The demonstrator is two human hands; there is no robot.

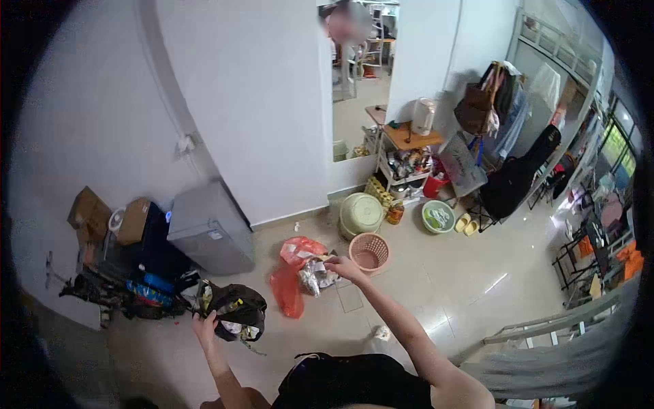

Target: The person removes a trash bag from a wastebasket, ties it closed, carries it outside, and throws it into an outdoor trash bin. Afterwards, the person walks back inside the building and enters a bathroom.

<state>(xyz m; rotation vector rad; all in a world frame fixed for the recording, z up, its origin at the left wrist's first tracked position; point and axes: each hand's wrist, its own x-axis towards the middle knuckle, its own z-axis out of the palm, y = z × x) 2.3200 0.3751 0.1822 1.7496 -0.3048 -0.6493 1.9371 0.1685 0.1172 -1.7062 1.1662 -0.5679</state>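
Note:
My left hand (206, 327) grips the rim of a black trash bag (253, 300), which gapes and shows crumpled white and yellow rubbish inside. My right hand (344, 268) is stretched forward, its fingers closed at the edge of a crumpled silvery-white plastic wrapper (315, 278); the exact grip is too small to see clearly. Beside and partly under that wrapper lies a red plastic bag (289, 293) on the floor. A pink slotted wastebasket (371, 262) stands upright just beyond my right hand.
A lidded pale green bucket (362, 213) stands by the wall. Left are a grey mini fridge (211, 232), boxes and a folded scooter-like item. Right are a loaded cart (409, 163), green basin (438, 217), yellow slippers (466, 225) and a black guitar case (521, 180).

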